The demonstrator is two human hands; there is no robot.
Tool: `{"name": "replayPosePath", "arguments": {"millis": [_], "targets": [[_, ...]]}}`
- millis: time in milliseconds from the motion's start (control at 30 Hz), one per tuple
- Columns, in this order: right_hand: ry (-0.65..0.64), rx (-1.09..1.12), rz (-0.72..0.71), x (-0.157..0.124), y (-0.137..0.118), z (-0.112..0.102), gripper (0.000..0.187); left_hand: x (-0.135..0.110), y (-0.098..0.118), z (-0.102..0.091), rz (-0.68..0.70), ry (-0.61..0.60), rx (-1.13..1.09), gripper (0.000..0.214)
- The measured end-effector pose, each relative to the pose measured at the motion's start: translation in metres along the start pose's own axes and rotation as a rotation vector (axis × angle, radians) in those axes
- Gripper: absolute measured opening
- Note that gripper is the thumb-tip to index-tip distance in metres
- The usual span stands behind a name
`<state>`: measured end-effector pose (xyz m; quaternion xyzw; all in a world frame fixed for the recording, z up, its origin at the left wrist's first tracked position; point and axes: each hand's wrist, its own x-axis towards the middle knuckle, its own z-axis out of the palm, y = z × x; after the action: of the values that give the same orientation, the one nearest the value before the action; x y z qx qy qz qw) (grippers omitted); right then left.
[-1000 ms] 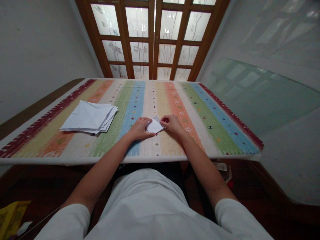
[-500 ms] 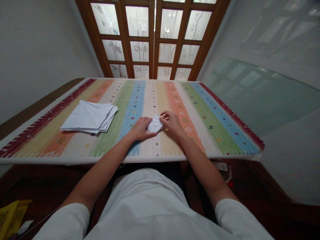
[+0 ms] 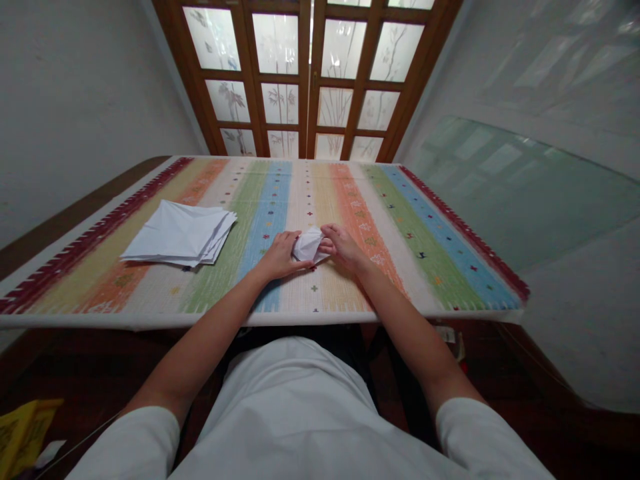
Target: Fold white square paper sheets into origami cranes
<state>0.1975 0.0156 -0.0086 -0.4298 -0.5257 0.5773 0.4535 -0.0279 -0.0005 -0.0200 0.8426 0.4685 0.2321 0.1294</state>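
One crumpled white paper (image 3: 309, 245) bunches upward. Left hand (image 3: 284, 257) cups its side, half closed; right hand (image 3: 341, 245) pinches its edge.

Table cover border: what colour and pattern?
Deep maroon with a notched, stitch-like pattern; best seen in the head view, on the left border band.

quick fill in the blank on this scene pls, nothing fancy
The folded white paper sits between the left hand and the right hand, touching ____ of them.
The loose stack of white paper lies to the ____ of both hands.
The left wrist lies over a ____ stripe of the striped table cover.

Missing words: both, left, blue
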Motion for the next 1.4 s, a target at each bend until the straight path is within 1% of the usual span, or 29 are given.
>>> {"name": "replayPosePath", "arguments": {"millis": [67,133,200,267,300,367,433,500,600,700,767,833,933,1033,1100,1233,1400], "targets": [[-0.101,-0.006,-0.006,-0.003,-0.001,0.0,0.051,0.0,0.0,0.001,-0.011,0.022,-0.009,0.088],[-0.198,-0.068,-0.031,-0.005,-0.002,0.0,0.052,0.0,0.0,0.002,-0.02,0.034,-0.015,0.085],[-0.272,-0.162,-0.076,-0.007,-0.003,-0.001,0.046,0.0,0.0,0.002,-0.025,0.036,-0.017,0.08],[-0.311,-0.24,-0.13,-0.007,-0.002,-0.002,0.032,0.0,0.0,0.002,-0.028,0.034,-0.018,0.077],[-0.309,-0.27,-0.159,-0.006,-0.001,-0.002,0.025,0.0,0.0,0.002,-0.028,0.03,-0.018,0.075],[-0.265,-0.341,-0.216,-0.005,0.002,-0.001,0.014,0.0,0.0,0.001,-0.022,0.015,-0.023,0.072],[-0.195,-0.434,-0.269,-0.003,0.004,0.001,0.01,-0.001,0.0,-0.001,-0.007,-0.002,-0.029,0.069],[-0.155,-0.481,-0.297,-0.002,0.004,0.003,0.009,-0.001,0.0,-0.001,0.011,-0.012,-0.031,0.068],[-0.197,-0.391,-0.269,-0.004,0.001,0.005,0.013,-0.001,0.0,-0.001,0.02,-0.012,-0.016,0.066],[-0.293,-0.281,-0.222,-0.007,-0.002,0.004,0.037,-0.001,0.0,0.0,0.004,-0.006,0.001,0.059],[-0.342,-0.265,-0.224,-0.009,-0.001,0.003,0.049,0.0,0.0,0.002,0.002,-0.007,0.004,0.057],[-0.354,-0.287,-0.239,-0.009,0.001,0.002,0.048,-0.001,0.0,0.003,0.009,-0.006,0.002,0.056],[-0.301,-0.372,-0.286,-0.006,0.007,0.002,0.029,-0.001,0.0,0.004,0.029,0.002,-0.002,0.057],[-0.23,-0.463,-0.378,-0.003,0.013,0.003,0.013,-0.001,-0.001,0.005,0.054,0.005,0.0,0.058],[-0.192,-0.489,-0.421,-0.001,0.015,0.005,0.012,0.0,-0.001,0.005,0.066,0.008,0.004,0.056],[-0.09,-0.539,-0.472,0.0,0.015,0.009,0.024,0.0,-0.002,0.006,0.075,0.003,0.021,0.053],[-0.019,-0.618,-0.498,0.001,0.012,0.006,0.017,0.0,-0.003,0.008,0.086,-0.024,0.062,0.053]]}}
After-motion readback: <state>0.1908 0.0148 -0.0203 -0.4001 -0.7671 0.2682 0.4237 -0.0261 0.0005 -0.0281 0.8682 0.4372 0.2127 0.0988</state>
